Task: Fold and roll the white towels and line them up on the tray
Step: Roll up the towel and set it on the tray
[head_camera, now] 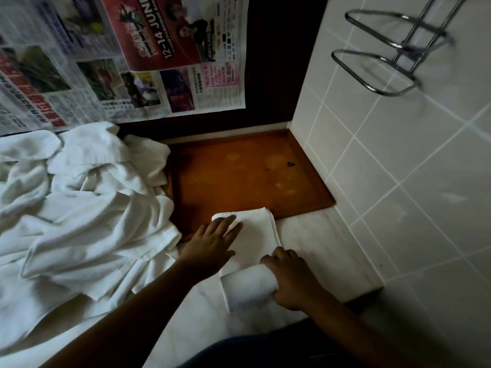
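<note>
1. Risk, roll: the towel [252, 235] is only partly rolled. If the flat part is not kept taut, a loose or skewed roll may result, and it could spring open once released.
2. Risk, pile: the heap of unfolded towels [79, 203] is draped over the left edge of the tray [239, 176], so room for a neat row could be lost there.
3. Left hand [210, 243]: laid flat with fingers straight, pressed on the far, unrolled part of the towel.
4. Right hand [289, 277]: curled round the rolled near end. The thumb is hidden, so the grip's tightness is hard to judge.
5. Location: the towel is laid on the pale counter [318, 248], its far end overlapping the tray's near edge.
</note>
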`<state>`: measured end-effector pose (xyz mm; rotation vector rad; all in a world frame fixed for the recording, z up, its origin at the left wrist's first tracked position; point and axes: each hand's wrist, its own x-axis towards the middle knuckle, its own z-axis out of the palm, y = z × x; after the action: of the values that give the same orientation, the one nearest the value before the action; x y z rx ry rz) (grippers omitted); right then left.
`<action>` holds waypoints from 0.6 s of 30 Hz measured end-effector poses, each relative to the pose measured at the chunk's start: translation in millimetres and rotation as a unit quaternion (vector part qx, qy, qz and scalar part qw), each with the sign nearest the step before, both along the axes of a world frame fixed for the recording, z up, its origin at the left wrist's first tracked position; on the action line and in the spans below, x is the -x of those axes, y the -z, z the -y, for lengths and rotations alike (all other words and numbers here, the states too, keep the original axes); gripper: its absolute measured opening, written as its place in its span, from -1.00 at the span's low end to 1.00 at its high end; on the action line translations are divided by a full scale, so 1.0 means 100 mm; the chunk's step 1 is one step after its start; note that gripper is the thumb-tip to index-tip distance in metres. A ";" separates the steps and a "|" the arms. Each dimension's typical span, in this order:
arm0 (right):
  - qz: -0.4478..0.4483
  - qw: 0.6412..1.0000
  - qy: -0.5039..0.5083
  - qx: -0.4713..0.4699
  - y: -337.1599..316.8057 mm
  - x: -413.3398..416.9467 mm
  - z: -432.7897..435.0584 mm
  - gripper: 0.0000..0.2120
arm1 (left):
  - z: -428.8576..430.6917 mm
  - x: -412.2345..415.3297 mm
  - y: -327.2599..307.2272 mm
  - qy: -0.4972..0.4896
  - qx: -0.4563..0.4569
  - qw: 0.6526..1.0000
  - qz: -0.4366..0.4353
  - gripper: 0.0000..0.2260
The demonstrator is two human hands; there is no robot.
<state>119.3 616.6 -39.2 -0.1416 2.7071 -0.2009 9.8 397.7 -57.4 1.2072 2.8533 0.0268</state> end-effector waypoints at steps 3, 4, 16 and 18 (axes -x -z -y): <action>0.008 1.000 -0.004 -0.001 -0.01 0.01 0.01 -0.33 | -0.03 0.14 0.07 -0.034 0.056 0.986 0.151 -0.25; 0.012 1.000 -0.003 -0.002 -0.02 0.01 0.02 -0.33 | -0.04 0.19 0.11 -0.053 0.048 0.984 0.166 -0.23; 0.001 1.000 0.013 -0.002 -0.01 -0.03 0.02 -0.36 | -0.14 0.38 0.01 -0.169 0.014 0.975 0.146 -0.22; 0.004 1.000 0.014 0.000 -0.02 -0.03 0.03 -0.35 | -0.20 0.15 -0.07 -0.158 -0.067 0.978 0.116 -0.30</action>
<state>121.9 614.1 -37.4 -0.1039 2.7028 -0.2089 -5.4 417.4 -50.3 0.6988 2.8334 0.3499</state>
